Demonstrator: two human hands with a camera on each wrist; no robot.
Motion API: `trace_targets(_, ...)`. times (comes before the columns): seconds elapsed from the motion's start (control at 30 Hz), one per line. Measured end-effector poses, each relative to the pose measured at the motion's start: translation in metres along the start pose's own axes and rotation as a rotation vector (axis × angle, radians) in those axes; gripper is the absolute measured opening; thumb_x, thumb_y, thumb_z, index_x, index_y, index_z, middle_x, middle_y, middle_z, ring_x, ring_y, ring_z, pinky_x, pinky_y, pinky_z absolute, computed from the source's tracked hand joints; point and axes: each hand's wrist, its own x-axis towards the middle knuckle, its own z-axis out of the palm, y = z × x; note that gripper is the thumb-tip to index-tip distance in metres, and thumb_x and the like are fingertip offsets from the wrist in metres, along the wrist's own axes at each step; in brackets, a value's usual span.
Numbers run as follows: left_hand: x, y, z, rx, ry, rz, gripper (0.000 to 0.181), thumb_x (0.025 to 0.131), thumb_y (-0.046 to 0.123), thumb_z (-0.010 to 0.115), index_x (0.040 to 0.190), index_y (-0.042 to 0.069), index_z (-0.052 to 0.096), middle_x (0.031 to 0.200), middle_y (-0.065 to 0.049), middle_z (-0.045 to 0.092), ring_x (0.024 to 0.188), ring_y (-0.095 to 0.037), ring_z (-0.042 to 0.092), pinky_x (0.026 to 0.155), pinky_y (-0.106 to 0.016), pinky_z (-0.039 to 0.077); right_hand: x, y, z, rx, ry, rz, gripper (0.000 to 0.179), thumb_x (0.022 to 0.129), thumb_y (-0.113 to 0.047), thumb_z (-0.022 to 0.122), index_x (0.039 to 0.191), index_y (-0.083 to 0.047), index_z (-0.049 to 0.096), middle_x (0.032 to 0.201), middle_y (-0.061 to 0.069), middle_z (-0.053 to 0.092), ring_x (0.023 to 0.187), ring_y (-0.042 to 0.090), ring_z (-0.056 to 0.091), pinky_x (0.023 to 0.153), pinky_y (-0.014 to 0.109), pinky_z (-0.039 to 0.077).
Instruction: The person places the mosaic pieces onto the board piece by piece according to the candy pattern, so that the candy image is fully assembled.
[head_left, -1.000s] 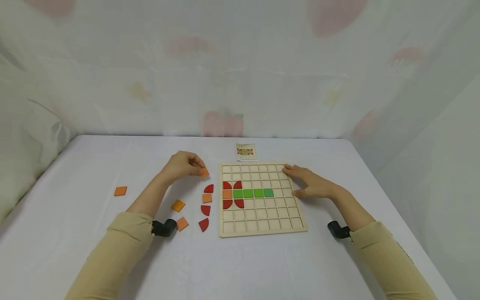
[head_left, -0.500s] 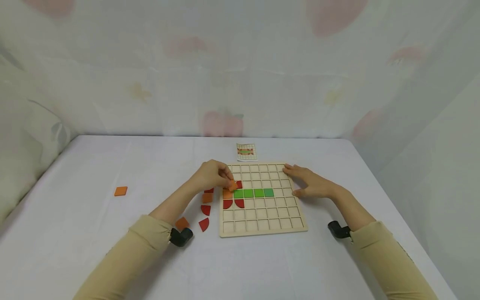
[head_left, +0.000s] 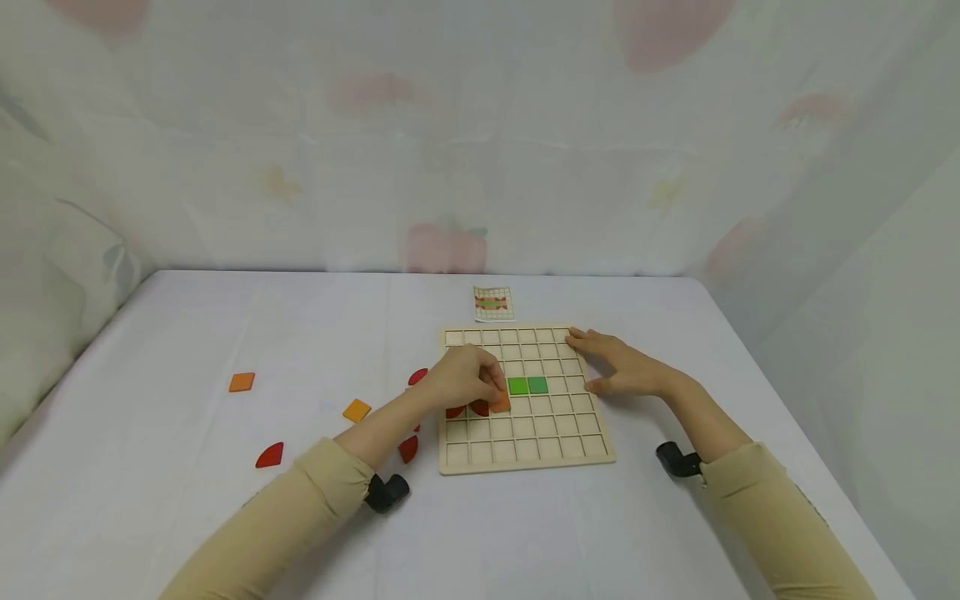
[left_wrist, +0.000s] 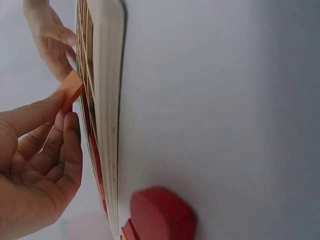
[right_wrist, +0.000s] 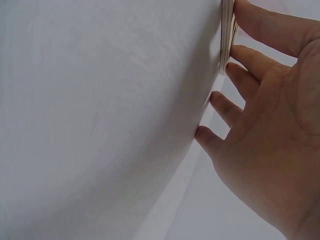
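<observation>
My left hand (head_left: 467,377) is over the left half of a wooden grid board (head_left: 555,451). Between thumb and fingers it pinches an orange square tile (head_left: 499,402), just right of a red quarter-circle tile (head_left: 479,407). In the left wrist view the orange tile (left_wrist: 71,90) is tilted at the grid surface. Two green square tiles (head_left: 528,386) show in the grid; the left hand covers other cells. My right hand (head_left: 626,367) lies at the board's right edge, fingers spread. The right wrist view shows some fingertips touching the board's edge (right_wrist: 226,37) and others the tablecloth.
Left of the board lie loose tiles: an orange square (head_left: 242,382), a yellow-orange square (head_left: 357,410) and several red quarter-circles, one of them far left (head_left: 270,455). The left arm hides part of this group. A small printed pattern card (head_left: 492,304) lies behind the board.
My left hand has carried the orange tile rightward from beside the board, across its left columns, and nearer to me. The right hand stays where it was.
</observation>
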Motion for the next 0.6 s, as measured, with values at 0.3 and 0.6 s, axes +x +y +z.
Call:
trace_targets(0.3, -0.0012, 0.0037, 0.0044, 0.075, 0.006, 0.023, 0.006, 0.08, 0.007, 0.078, 0.082, 0.012, 0.074, 0.073, 0.001, 0.071, 0.07, -0.007, 0.061, 0.071, -0.022, 0.047, 0.0, 0.0014, 0.0, -0.002, -0.002, 0.007, 0.082, 0.085, -0.028, 0.065, 0.155, -0.005, 0.028, 0.166, 0.015, 0.018, 0.153, 0.046, 0.012, 0.119, 0.068, 0.012)
trace_targets(0.6, -0.0018, 0.0053, 0.0045, 0.099, 0.001, 0.015, 0.007, 0.08, 0.007, 0.079, 0.084, 0.012, 0.075, 0.074, 0.0, 0.072, 0.068, -0.006, 0.061, 0.07, -0.022, 0.047, -0.0002, 0.0009, -0.0005, 0.013, -0.002, -0.005, 0.082, 0.086, -0.03, 0.065, 0.155, -0.004, 0.028, 0.166, 0.015, 0.018, 0.153, 0.046, 0.012, 0.118, 0.069, 0.01)
